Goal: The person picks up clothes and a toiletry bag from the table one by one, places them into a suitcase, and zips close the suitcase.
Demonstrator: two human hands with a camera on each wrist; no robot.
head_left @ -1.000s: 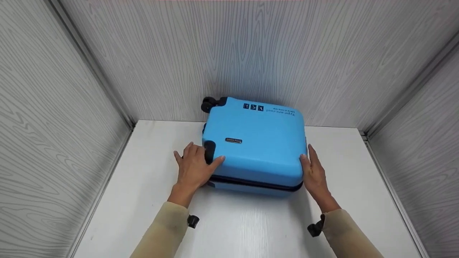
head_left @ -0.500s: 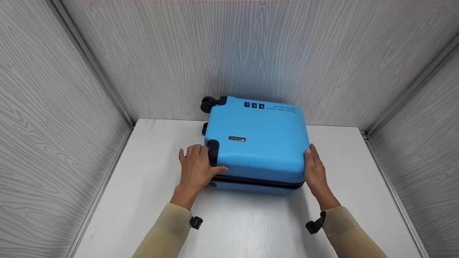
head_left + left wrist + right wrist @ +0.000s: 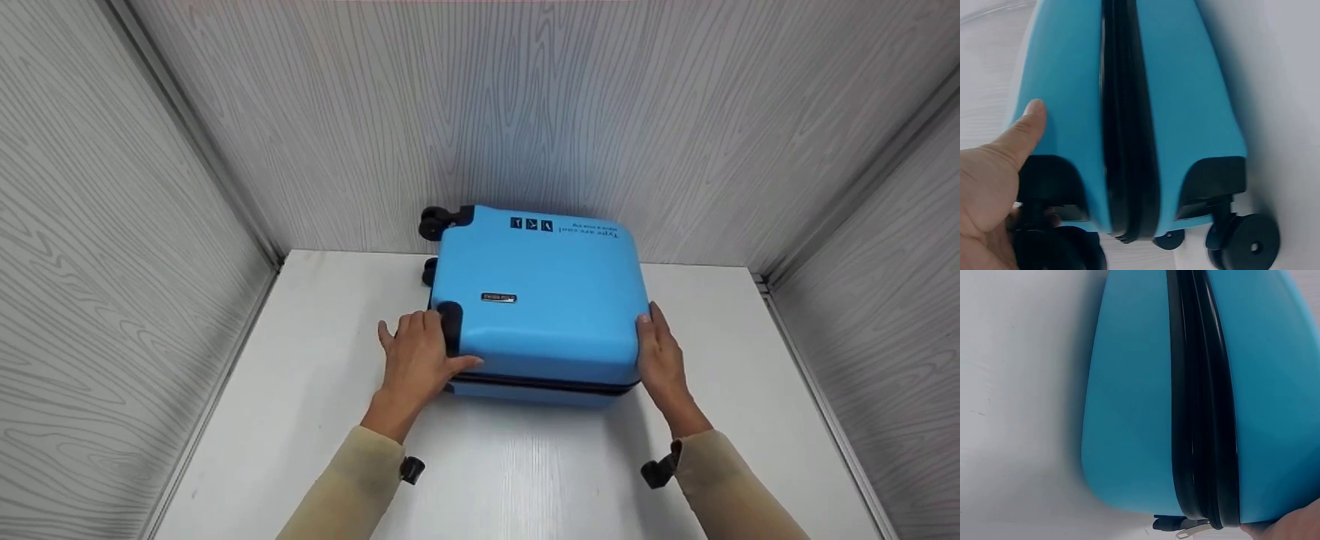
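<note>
A blue hard-shell suitcase (image 3: 536, 277) lies flat on the white table, its black wheels (image 3: 435, 223) at the left end. My left hand (image 3: 416, 356) grips the near left corner. Its thumb lies on the blue side and its other fingers reach behind the wheel mount, partly hidden, as the left wrist view shows. At the right end, my right hand (image 3: 661, 358) presses flat with fingers straight, thumb near the top edge. A black zipper band (image 3: 1126, 112) runs round the middle of the case. A zipper pull (image 3: 1193, 530) shows at the right end.
A grey wood-grain wall (image 3: 525, 105) rises right behind the suitcase. Similar panels stand on the left (image 3: 97, 285) and right (image 3: 892, 262), with metal strips along the table edges. White tabletop (image 3: 525, 472) shows in front of the case.
The suitcase's near left part has shifted slightly right. My left hand has moved right with it, and its thumb now lies lower on the side. The right hand has hardly moved.
</note>
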